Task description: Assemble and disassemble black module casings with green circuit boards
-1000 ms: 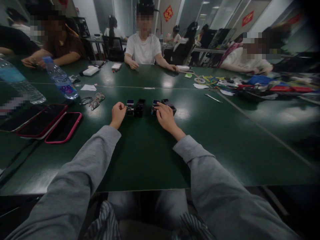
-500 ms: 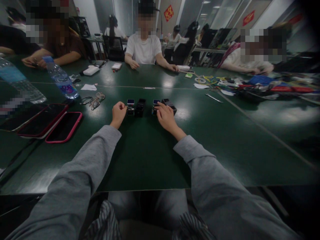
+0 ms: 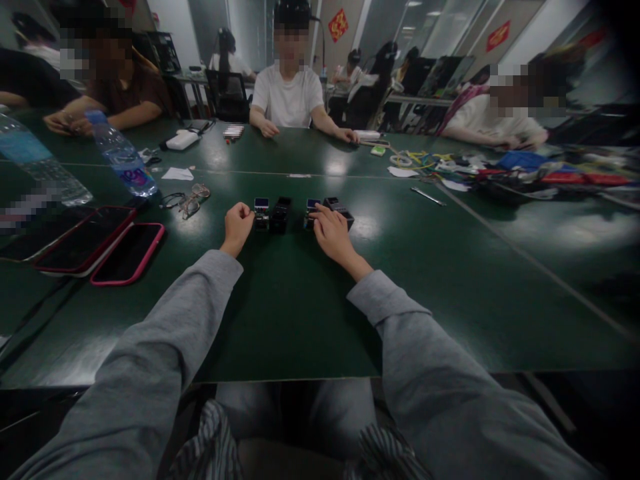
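Two small open black boxes stand side by side on the dark green table [image 3: 300, 313]. The left box [image 3: 270, 215] has a blue inner face and its lid stands open. My left hand [image 3: 237, 225] is curled into a loose fist right beside it, thumb and finger pinched together; whether something tiny is between them is too small to tell. My right hand [image 3: 330, 232] rests with its fingers on the right box [image 3: 327, 210], covering its near side. Both arms wear grey sleeves.
Two phones [image 3: 100, 247] in red and pink cases lie at the left, with glasses [image 3: 187, 200] and water bottles [image 3: 120, 160] behind them. Other people sit across the table. Cables, tools and clutter [image 3: 500, 170] lie at the far right.
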Tool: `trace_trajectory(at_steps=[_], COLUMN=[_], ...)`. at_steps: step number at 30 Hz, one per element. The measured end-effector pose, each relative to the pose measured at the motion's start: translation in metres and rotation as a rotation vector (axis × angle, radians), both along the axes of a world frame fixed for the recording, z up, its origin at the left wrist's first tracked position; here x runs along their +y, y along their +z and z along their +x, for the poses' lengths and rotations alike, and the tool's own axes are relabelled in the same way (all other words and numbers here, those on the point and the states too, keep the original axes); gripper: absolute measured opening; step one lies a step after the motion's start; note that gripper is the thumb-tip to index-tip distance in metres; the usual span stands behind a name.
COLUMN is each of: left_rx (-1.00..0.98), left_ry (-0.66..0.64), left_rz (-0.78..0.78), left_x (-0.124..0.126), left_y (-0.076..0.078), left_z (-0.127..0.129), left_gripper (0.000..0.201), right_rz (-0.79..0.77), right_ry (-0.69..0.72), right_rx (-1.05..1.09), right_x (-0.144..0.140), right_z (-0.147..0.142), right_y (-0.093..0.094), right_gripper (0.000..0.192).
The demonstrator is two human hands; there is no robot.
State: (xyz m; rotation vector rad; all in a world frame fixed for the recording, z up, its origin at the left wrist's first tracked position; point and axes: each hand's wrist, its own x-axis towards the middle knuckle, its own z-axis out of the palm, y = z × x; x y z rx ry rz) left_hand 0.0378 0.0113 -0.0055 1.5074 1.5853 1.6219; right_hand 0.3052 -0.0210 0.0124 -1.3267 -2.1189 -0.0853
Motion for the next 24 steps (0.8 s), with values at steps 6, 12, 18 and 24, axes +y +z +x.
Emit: trace_trajectory(at_steps=[6, 12, 18, 24], left_rx=[0.009, -0.008, 0.011, 0.043], left_ry=[0.007, 0.004, -0.002, -0.013], left_rz=[-0.036, -0.053, -0.039, -0.044], left_x=[0.0003, 0.0008, 0.0019, 0.0037], left_y=[0.0014, 0.0008, -0.0027, -0.0048], left_z=[0.0005, 0.0006, -0.0009, -0.0022], left_gripper=[0.022, 0.021, 0.021, 0.022], right_rz=[-0.006, 0.002, 0.013, 0.022], right_ry=[-0.008, -0.006, 0.001, 0.004], right_rx=[-0.008, -0.008, -0.004, -0.011], right_x=[0.0002, 0.0007, 0.0014, 0.0023], right_z=[-0.0006, -0.0004, 0.0, 0.0004], right_y=[0.0001, -0.0013, -0.0029, -0.0043], right_gripper=[0.039, 0.039, 0.039, 0.039])
